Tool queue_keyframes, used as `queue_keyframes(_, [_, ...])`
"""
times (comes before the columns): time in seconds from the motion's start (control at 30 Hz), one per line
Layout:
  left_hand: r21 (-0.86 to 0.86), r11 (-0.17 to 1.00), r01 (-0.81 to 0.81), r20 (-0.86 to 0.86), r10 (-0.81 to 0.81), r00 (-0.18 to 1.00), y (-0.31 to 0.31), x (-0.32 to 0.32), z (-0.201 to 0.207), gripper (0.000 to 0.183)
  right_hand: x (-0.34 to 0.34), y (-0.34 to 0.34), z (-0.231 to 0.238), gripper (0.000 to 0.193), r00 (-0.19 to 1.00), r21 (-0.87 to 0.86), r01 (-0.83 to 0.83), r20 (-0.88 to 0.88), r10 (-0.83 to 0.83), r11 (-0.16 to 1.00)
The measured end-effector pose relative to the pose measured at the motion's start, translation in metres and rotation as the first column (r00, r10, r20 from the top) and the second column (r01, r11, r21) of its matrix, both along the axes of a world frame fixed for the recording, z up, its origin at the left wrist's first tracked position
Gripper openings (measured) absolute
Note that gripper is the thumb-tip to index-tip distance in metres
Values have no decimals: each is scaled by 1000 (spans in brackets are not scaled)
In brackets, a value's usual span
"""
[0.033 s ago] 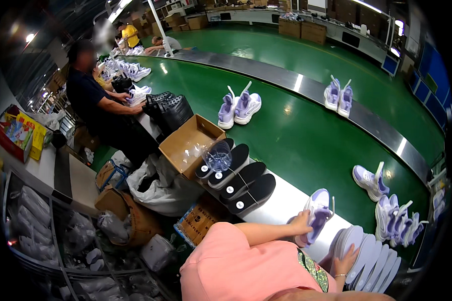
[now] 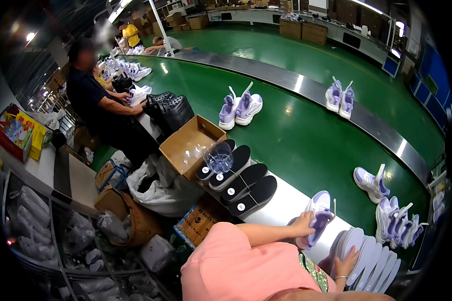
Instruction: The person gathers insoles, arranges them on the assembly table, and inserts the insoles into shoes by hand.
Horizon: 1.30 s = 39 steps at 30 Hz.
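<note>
1. The fingers of my L hand [image 2: 303,224] are gripping a white/lavender shoe [image 2: 318,199] by the near side, approx. at the collar; exact thumb pos. I'm not able to see.
2. Loc.: shoe is sitting over the silver strip of the worktop [image 2: 292,196], betw. the black insoles [image 2: 256,194] on my L and the grey insoles [image 2: 370,261] on my R. Whether its sole is fully resting there, I'm not seeing.
3. Handling (my guess): it's weighing little; upper's prob. giving under a squeeze, sole's staying stiffer. Not fragile, but pale fabric's prob. showing dirty marks.
4. Best hold, I'm thinking: sole edge or heel for a firm grip; collar's likely caving if pinched hard. Pale tab [image 2: 334,206] is sticking up, prob. too floppy for carrying.
5. The fingers of my R hand [image 2: 347,262] are spreading across the front of the grey insoles; whether they're pinching one, can't tell.
6. Those insoles are leaning in a row, prob. v. light, bendy & maybe slipping on each other. I'm favouring the rim, thumb opp. fingers, for separating singles.
</note>
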<state>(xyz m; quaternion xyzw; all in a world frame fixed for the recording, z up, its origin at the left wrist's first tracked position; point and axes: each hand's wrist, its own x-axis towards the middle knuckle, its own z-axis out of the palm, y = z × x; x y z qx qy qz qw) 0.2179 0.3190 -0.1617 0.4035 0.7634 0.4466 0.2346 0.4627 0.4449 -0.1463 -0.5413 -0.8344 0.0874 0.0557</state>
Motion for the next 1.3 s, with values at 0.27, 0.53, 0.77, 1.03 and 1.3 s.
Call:
queue_keyframes(0.27, [228, 955, 188, -155, -155, 976, 36, -30, 15, 31, 16, 21, -17, 38, 947, 137, -36, -312, 78, 990])
queue_keyframes(0.53, [113, 976, 186, -167, -165, 972, 53, -25, 10, 24, -84, -50, 91, 7, 793, 113, -582, -137, 593, 805])
queue_keyframes(0.77, [62, 990, 127, -126, -119, 985, 50, -24, 14, 21, -127, -63, 108, 7, 619, 14, -757, 339, 709, 654])
queue_keyframes(1.03, [95, 993, 73, -5, -73, 997, 53, -11, -7, 22, -152, -57, 31, 9, 856, -28, -497, 146, 496, 867])
queue_keyframes(1.3, [113, 993, 17, -43, -12, 999, 58, -9, -12, 21, -108, -75, 85, 35, 798, -10, -556, 271, 538, 831])
